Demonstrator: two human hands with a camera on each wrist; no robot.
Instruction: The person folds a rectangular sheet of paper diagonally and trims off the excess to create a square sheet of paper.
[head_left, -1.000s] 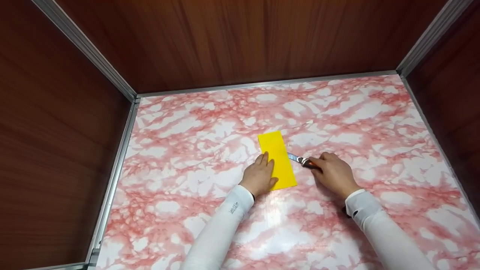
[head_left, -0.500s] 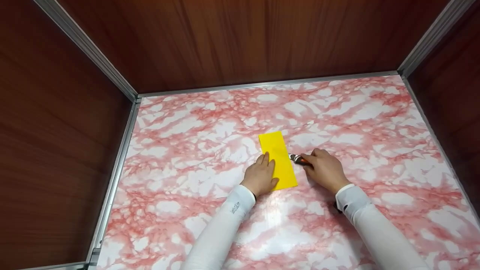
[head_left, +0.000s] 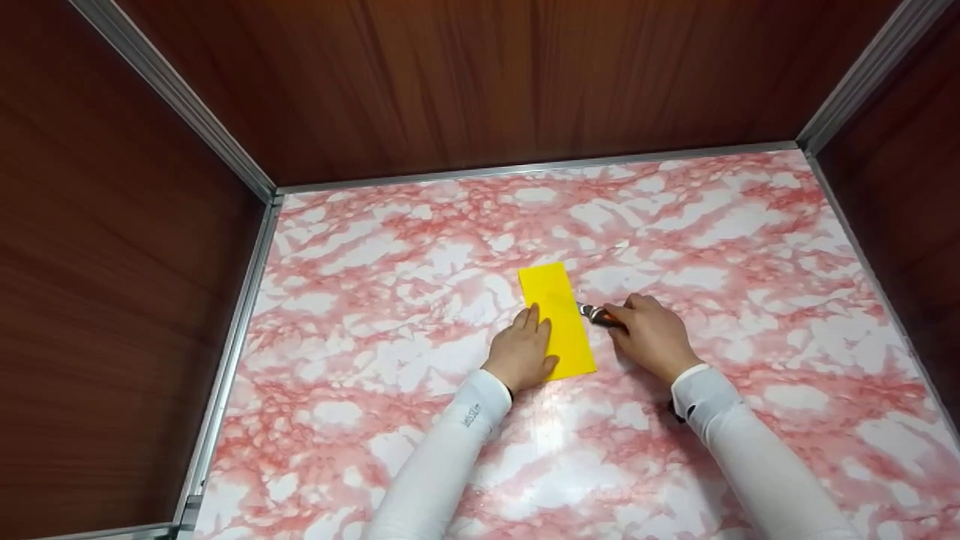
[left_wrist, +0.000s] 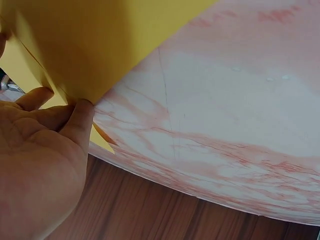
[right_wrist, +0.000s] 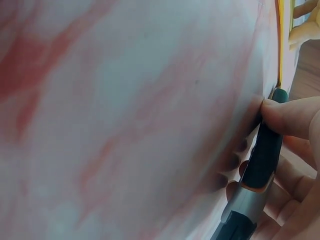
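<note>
A folded yellow paper (head_left: 568, 341) lies lengthwise on the table in the head view. My left hand (head_left: 518, 351) rests on its left part with fingers spread and pressing down; in the left wrist view this hand (left_wrist: 40, 160) has its fingertips against the paper (left_wrist: 85, 45). My right hand (head_left: 652, 337) grips a utility knife (head_left: 600, 316) by its dark handle with orange trim. The blade points left at the paper's right edge, and its tip is hidden by the paper. In the right wrist view, the thumb presses on the knife (right_wrist: 262, 155) beside the paper's edge (right_wrist: 281, 45).
The table (head_left: 375, 420) has a red and white marbled top. Dark wooden panels (head_left: 480, 82) in metal frames (head_left: 540, 166) wall it in at the back, left and right.
My right hand has moved left toward the paper, so less of the blade shows than a second ago. Since half a second ago it has backed off very slightly. The left hand stays put.
</note>
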